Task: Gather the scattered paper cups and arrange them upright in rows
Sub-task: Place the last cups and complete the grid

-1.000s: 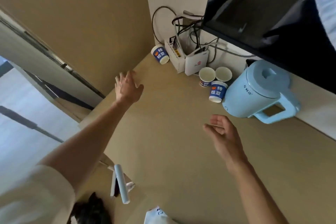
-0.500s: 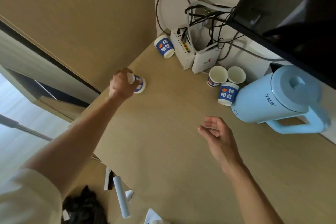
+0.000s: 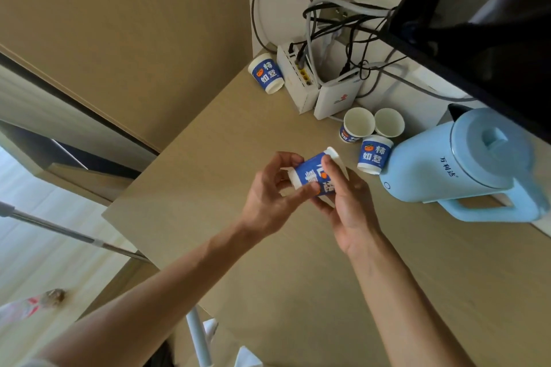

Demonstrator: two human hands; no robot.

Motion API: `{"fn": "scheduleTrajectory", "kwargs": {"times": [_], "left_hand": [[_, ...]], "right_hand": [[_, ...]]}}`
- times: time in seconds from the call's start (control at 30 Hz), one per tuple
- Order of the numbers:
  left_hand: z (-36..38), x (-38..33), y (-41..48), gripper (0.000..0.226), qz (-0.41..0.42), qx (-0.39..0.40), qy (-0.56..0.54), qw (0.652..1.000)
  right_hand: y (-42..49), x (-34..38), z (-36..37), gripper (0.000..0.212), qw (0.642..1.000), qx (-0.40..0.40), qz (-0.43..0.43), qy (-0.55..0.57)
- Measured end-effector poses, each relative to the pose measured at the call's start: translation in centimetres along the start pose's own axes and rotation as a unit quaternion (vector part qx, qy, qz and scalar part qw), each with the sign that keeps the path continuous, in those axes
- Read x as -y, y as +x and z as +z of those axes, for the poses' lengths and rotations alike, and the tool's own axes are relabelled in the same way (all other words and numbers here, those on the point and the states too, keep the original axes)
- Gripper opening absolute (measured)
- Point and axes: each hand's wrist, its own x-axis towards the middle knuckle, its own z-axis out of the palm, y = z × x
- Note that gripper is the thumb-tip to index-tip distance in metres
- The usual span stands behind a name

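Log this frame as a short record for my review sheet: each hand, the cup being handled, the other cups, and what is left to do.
left hand: grips the held cup at its base end
right hand: grips it nearer the rim
held cup: on its side, above the desk
upright cups: two, mouths up, beside the kettle
inverted cup: mouth down, in front of them
corner cup: by the router, not mouth up
left to do: three cups not yet upright

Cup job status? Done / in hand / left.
Done: front upright cup and back upright cup stand mouth-up, side by side. In hand: left hand and right hand both grip the held cup, sideways above the desk. Left: stand it up, then right the kettle-side cup beside the kettle and the corner cup; neither shows an open mouth. No full row yet.
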Motion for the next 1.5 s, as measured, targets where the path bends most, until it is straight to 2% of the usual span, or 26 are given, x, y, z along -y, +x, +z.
{"fn": "scheduleTrajectory", "kwargs": {"times": [0.1,0.17,0.23,0.33,0.4,0.53,0.6,0.67,0.8,0.93,1.03,1.13,1.23,1.37,1.5], "left_hand": [[-0.7,0.1,1.9,0.039,0.012,-0.013,0.082,0.996],[-1.8,-0.1,5.5,0.040,-0.007,-0.076,0.102,0.992],[-3.3,-0.1,11.0,0.038,-0.026,-0.155,0.133,0.979],[-5.5,0.3,20.0,0.050,-0.044,-0.231,0.160,0.959],[-6.6,0.6,24.9,0.061,-0.066,-0.238,0.190,0.950],[-7.6,1.7,29.4,0.075,-0.129,-0.234,0.278,0.923],[-7.5,2.2,30.3,0.078,-0.141,-0.233,0.311,0.910],[-7.4,2.5,30.5,0.078,-0.138,-0.230,0.310,0.912],[-7.8,3.1,29.2,0.060,-0.106,-0.239,0.220,0.940],[-8.5,3.9,26.1,0.032,-0.089,-0.245,0.223,0.939],[-8.4,3.2,22.9,0.043,-0.041,-0.244,0.194,0.949],[-7.0,1.6,18.7,0.042,0.017,-0.225,0.178,0.958],[-4.4,-0.3,14.1,0.063,0.061,-0.169,0.159,0.971],[0.3,-2.6,7.5,0.092,0.093,-0.101,0.152,0.979],[5.5,-3.7,0.3,0.095,0.122,-0.034,0.106,0.986]], "right_hand": [[0.8,-0.1,-0.8,0.049,0.999,-0.046,-0.017,0.003],[1.3,-0.5,-1.6,0.063,0.997,-0.073,-0.017,0.010],[1.5,-1.0,-2.5,0.068,0.996,-0.084,-0.011,0.014],[1.5,-1.9,-3.7,0.087,0.996,-0.089,-0.003,0.013],[1.7,-2.5,-4.5,0.099,0.995,-0.102,-0.005,0.007],[1.7,-3.5,-5.2,0.092,0.993,-0.115,-0.006,0.001],[2.0,-4.0,-5.4,0.086,0.992,-0.122,-0.006,-0.011],[2.1,-4.2,-5.6,0.079,0.992,-0.124,-0.003,-0.011],[2.0,-4.2,-5.7,0.084,0.992,-0.128,-0.002,-0.004],[1.7,-4.0,-5.7,0.090,0.992,-0.123,-0.008,-0.003],[1.2,-4.0,-5.8,0.086,0.993,-0.113,-0.013,-0.002],[0.2,-4.2,-6.2,0.080,0.994,-0.108,-0.018,-0.007],[-1.4,-4.1,-7.0,0.092,0.994,-0.101,-0.034,-0.008],[-4.4,-3.9,-9.6,0.088,0.991,-0.110,-0.078,-0.008],[-8.2,-4.3,-13.6,0.077,0.983,-0.129,-0.128,0.017]]}}
